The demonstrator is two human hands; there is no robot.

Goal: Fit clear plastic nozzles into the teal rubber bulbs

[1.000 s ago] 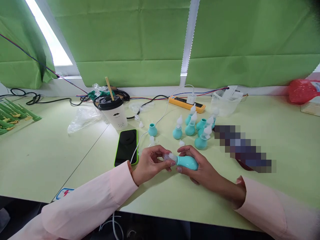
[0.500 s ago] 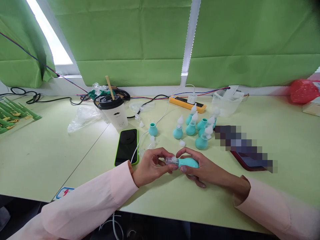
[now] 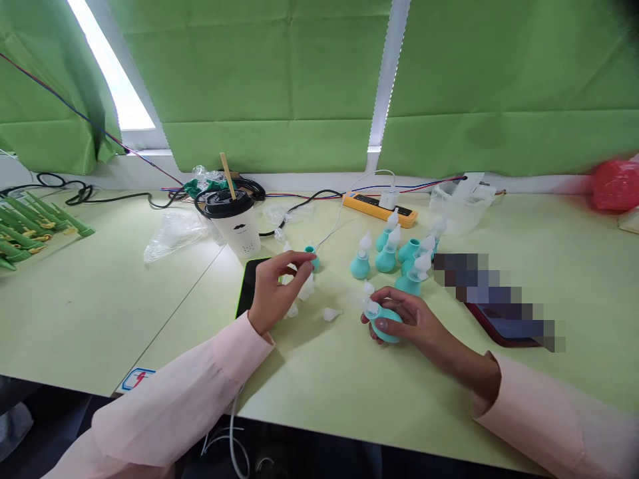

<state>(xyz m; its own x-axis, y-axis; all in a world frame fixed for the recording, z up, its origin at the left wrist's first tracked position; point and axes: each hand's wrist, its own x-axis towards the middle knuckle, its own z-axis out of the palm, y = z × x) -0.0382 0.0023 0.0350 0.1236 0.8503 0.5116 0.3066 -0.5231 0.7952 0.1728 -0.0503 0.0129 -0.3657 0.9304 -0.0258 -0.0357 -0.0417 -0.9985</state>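
Note:
My right hand [image 3: 404, 319] is wrapped round a teal bulb [image 3: 387, 326], whose clear neck tilts to the left. My left hand [image 3: 282, 283] is raised over the phone's right side, thumb and fingertips bent close together; whether something small is between them is hidden. Just beyond those fingertips stands a teal bulb without a tip [image 3: 310, 255]. A loose white tip [image 3: 332, 314] lies between my hands. Several teal bulbs, most with white tips, stand behind my right hand, among them one bulb [image 3: 360, 266] at the group's left.
A lidded cup [image 3: 239, 229] with a straw stands behind a green-edged phone [image 3: 247, 286]. Farther back are a yellow power strip [image 3: 379, 209] and a clear tub [image 3: 459, 209]. A dark red phone [image 3: 504, 322] lies right, green clips [image 3: 30, 226] far left.
My left hand has left the held bulb and moved up and left, over the phone. In my right hand, the bulb has turned its neck upward. A white tip now lies between the hands.

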